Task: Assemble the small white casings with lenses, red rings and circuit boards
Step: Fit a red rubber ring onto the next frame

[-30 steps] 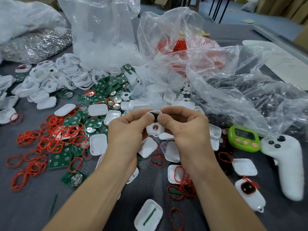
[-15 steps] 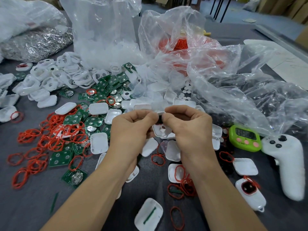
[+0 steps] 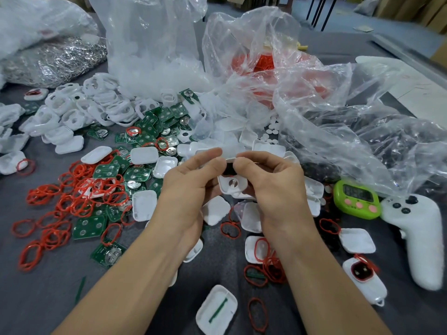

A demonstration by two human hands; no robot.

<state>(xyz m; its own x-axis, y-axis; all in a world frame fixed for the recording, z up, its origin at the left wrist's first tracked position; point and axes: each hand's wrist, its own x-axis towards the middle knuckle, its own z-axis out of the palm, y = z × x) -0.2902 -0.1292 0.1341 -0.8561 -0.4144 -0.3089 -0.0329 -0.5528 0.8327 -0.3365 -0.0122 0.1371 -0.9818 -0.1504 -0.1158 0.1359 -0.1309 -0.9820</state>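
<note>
My left hand and my right hand meet above the table's middle and together hold a small white casing with a round metal disc inside. Both thumbs pinch a dark part at the casing's top edge. Loose red rings and green circuit boards lie scattered to the left. White casing halves lie around my hands, and a pile of white frames sits at the back left. A casing fitted with a red ring lies at the lower right.
Crumpled clear plastic bags fill the back and right; one holds red rings. A bag of shiny metal parts sits far left. A green timer and a white controller lie to the right. Small white round lenses lie near the bags.
My hands stay joined on the casing. The thumbs have shifted slightly along its top edge and the casing has tilted a little. The view has drifted slightly.
</note>
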